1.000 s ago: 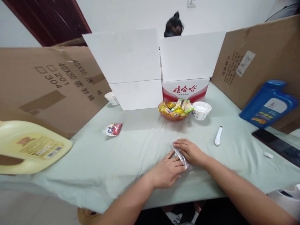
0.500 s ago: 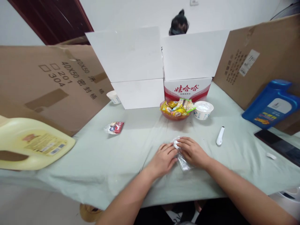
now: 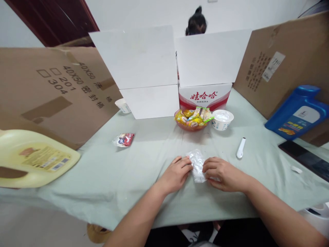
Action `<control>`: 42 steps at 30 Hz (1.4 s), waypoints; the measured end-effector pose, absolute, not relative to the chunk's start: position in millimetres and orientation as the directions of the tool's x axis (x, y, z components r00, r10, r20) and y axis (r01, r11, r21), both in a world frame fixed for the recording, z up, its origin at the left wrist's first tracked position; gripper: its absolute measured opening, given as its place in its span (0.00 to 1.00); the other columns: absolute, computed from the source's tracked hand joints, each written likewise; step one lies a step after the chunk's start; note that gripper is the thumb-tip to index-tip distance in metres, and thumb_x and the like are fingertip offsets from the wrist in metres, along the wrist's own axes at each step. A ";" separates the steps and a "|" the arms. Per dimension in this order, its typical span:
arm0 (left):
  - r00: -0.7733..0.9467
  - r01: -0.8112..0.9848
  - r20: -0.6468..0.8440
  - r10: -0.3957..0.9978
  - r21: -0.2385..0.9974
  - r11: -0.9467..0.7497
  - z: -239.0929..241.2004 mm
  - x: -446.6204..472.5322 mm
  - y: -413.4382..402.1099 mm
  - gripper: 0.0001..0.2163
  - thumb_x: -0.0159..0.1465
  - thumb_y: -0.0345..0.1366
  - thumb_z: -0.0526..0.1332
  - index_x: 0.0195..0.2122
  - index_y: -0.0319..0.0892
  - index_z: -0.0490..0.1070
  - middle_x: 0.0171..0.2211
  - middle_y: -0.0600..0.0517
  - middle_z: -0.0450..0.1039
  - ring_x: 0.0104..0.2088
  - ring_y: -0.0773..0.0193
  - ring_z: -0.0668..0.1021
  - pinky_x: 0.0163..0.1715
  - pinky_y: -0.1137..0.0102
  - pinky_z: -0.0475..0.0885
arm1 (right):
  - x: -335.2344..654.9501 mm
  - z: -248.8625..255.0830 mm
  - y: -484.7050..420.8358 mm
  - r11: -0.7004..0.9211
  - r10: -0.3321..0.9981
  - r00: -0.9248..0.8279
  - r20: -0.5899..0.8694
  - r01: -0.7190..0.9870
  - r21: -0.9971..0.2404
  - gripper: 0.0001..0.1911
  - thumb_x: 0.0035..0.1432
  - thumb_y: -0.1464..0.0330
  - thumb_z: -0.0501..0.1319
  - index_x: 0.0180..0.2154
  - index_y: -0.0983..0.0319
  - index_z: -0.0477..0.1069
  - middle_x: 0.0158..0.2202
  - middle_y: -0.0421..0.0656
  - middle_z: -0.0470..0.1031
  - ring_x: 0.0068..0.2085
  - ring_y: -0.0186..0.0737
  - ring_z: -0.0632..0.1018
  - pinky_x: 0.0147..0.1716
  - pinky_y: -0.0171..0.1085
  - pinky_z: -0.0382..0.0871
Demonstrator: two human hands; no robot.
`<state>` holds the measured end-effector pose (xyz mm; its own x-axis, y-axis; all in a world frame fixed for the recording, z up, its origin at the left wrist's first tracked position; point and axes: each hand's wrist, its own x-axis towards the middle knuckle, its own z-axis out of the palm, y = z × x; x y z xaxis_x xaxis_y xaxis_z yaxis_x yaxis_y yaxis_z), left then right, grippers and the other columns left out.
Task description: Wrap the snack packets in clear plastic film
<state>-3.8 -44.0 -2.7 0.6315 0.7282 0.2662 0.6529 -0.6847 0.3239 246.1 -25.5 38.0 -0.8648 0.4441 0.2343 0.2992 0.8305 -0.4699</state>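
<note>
A crumpled clear plastic bag (image 3: 197, 166) lies flattened on the green cloth between my hands. My left hand (image 3: 178, 171) has its fingers closed at the bag's left edge, the fingertips on the film. At the opposite edge, my right hand (image 3: 221, 174) grips the plastic with curled fingers, its thumb low near the bag's bottom corner. Beyond the bag stands a reddish bowl (image 3: 192, 127) of yellow and green wrapped snacks (image 3: 196, 118). Beside the bowl is a white paper cup (image 3: 222, 120) with clear plastic in it. To the right lies a small white plastic tool (image 3: 241, 148) with a dark tip.
A red and clear wrapped packet (image 3: 124, 140) lies left. A yellow jug (image 3: 38, 157) and a blue bottle (image 3: 298, 113) flank the table. A phone (image 3: 305, 159) rests at right. Cardboard panels (image 3: 59, 92) and white box flaps (image 3: 136, 61) stand around; a person's head (image 3: 196, 23) shows behind.
My hands have moved apart, the right one toward the right and slightly nearer me. The plastic bag, bunched and mostly covered before, now lies spread out between them.
</note>
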 end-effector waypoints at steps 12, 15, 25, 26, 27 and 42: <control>0.715 0.575 0.196 0.671 0.381 -0.724 -0.8 -1.5 -45.3 0.17 0.63 0.26 0.54 0.51 0.46 0.69 0.54 0.51 0.73 0.64 0.58 0.63 0.62 0.55 0.56 | 225.9 9.2 -2.5 0.505 0.863 -0.493 0.111 0.841 -0.194 0.11 0.66 0.70 0.50 0.39 0.63 0.70 0.37 0.48 0.78 0.37 0.42 0.78 0.34 0.36 0.64; 0.706 0.557 0.223 0.673 0.412 -0.721 -1.4 -1.6 -45.4 0.16 0.63 0.26 0.54 0.51 0.45 0.67 0.53 0.50 0.73 0.62 0.57 0.65 0.61 0.55 0.59 | 220.7 2.7 -0.7 0.463 0.886 -0.455 0.088 0.875 -0.142 0.09 0.65 0.71 0.51 0.39 0.63 0.70 0.37 0.48 0.78 0.37 0.44 0.78 0.33 0.36 0.63; 0.704 0.619 0.272 0.656 0.217 -0.755 -6.8 12.6 -51.0 0.17 0.66 0.36 0.56 0.57 0.46 0.65 0.62 0.46 0.63 0.65 0.53 0.60 0.62 0.51 0.56 | 221.5 -3.3 0.8 0.455 0.890 -0.441 0.120 0.879 -0.140 0.10 0.65 0.69 0.52 0.41 0.63 0.71 0.37 0.47 0.78 0.36 0.43 0.77 0.34 0.37 0.64; 0.691 0.651 0.224 0.687 0.220 -0.726 -7.0 12.7 -50.8 0.18 0.66 0.38 0.58 0.57 0.47 0.65 0.62 0.45 0.62 0.64 0.52 0.61 0.62 0.50 0.55 | 224.5 -2.9 2.5 0.440 0.896 -0.422 0.142 0.888 -0.136 0.10 0.65 0.69 0.53 0.41 0.63 0.72 0.37 0.47 0.77 0.37 0.44 0.77 0.35 0.38 0.64; 0.676 0.674 0.193 0.711 0.226 -0.703 -7.1 12.4 -50.6 0.19 0.65 0.40 0.59 0.57 0.47 0.65 0.62 0.45 0.62 0.64 0.51 0.62 0.62 0.49 0.56 | 228.1 -2.3 4.3 0.423 0.899 -0.397 0.185 0.897 -0.130 0.09 0.64 0.71 0.53 0.41 0.63 0.72 0.38 0.48 0.77 0.38 0.45 0.76 0.36 0.39 0.65; 0.563 0.644 0.356 0.746 0.376 -0.666 -14.1 2.1 -42.9 0.08 0.62 0.34 0.62 0.42 0.43 0.72 0.48 0.48 0.75 0.55 0.53 0.72 0.55 0.56 0.65 | 235.3 3.3 4.3 0.806 0.589 -0.725 0.357 0.499 -0.318 0.14 0.63 0.74 0.54 0.42 0.57 0.77 0.44 0.45 0.79 0.44 0.41 0.77 0.44 0.40 0.73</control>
